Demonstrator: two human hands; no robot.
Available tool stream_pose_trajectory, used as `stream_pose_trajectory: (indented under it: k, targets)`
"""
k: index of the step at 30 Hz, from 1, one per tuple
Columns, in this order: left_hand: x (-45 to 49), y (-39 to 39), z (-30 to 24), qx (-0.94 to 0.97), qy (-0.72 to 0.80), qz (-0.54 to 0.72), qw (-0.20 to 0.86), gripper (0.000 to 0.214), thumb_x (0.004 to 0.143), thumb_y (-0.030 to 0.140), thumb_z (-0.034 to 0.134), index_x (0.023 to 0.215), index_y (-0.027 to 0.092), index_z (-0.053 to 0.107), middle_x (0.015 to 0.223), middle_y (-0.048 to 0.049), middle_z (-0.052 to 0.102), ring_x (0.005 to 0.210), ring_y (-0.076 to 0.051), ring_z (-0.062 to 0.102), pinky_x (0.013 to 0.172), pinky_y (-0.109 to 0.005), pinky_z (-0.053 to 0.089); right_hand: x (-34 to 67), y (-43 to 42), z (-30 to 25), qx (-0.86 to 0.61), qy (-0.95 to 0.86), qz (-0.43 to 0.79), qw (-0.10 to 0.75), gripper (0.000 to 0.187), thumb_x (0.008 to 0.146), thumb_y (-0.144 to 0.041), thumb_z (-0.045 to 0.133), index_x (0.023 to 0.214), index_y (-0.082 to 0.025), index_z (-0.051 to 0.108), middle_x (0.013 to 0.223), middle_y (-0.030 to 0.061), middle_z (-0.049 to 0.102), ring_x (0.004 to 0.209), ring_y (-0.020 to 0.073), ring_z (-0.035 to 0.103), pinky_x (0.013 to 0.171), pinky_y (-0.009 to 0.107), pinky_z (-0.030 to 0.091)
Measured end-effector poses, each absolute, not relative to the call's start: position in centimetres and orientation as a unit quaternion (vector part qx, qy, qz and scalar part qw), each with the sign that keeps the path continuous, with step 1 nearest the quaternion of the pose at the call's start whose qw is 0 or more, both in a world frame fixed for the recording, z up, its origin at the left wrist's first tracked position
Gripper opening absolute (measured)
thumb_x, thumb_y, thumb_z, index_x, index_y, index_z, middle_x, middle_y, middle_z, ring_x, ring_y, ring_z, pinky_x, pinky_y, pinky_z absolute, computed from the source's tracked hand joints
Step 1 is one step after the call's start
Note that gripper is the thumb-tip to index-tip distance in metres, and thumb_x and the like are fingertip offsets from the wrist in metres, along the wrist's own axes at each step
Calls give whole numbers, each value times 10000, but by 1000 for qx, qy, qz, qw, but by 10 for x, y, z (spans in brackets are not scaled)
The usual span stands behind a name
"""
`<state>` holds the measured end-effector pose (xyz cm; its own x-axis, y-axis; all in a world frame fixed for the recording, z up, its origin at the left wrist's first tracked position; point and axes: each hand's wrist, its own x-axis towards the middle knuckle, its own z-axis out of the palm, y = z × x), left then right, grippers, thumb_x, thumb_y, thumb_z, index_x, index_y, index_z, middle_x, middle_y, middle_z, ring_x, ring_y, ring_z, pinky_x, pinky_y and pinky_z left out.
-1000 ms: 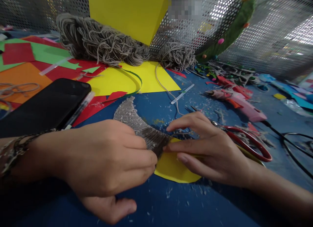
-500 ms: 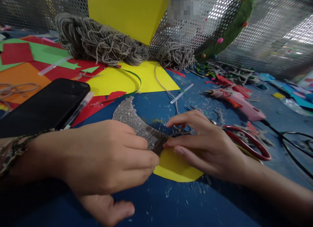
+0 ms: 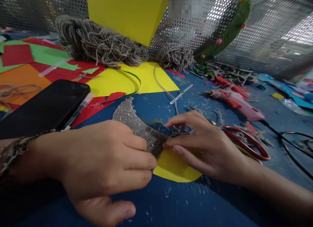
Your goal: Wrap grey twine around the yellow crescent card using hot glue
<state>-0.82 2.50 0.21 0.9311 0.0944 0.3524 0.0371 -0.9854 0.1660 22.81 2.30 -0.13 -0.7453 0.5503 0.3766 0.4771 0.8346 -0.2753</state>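
A yellow paper crescent [image 3: 171, 166] lies on the blue table, its upper part wrapped in grey twine [image 3: 132, 121]. My left hand [image 3: 107, 161] curls over the wrapped section and presses it down, fingers closed on it. My right hand [image 3: 207, 145] rests on the yellow end, fingers stretched and pinching the twine strand at the edge of the wrapping. The loose strand [image 3: 163, 86] runs up to a grey twine bundle [image 3: 102, 46] at the back.
A black phone [image 3: 46, 106] and a pen [image 3: 78, 111] lie at left on coloured paper sheets. Red-handled scissors [image 3: 246, 143] sit right of my right hand, a pink glue gun [image 3: 239, 104] beyond. Perforated metal mesh [image 3: 269, 31] walls the back.
My right hand has slid slightly left and up along the crescent; the left hand has barely shifted. The crescent stays in place.
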Motion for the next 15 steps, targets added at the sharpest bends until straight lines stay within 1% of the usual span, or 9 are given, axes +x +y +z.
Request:
stream_pose_trajectory:
  k: [5, 15]
  targets:
    - [-8, 25, 3, 980, 27, 183, 80, 244, 800, 287, 439, 671, 185, 619, 683, -50, 653, 638, -203, 599, 579, -323, 506, 226, 23, 2, -266, -936, 55, 223, 175, 823, -185, 514, 788, -192, 686, 992, 83, 578, 929, 160, 523, 796, 322, 457]
    - [-7, 23, 3, 982, 27, 176, 64, 270, 804, 267, 408, 653, 193, 620, 637, -42, 641, 587, -191, 571, 565, -317, 500, 225, 25, 2, -277, -930, 81, 227, 187, 817, -176, 512, 771, -193, 693, 981, 81, 599, 908, 155, 544, 789, 318, 463]
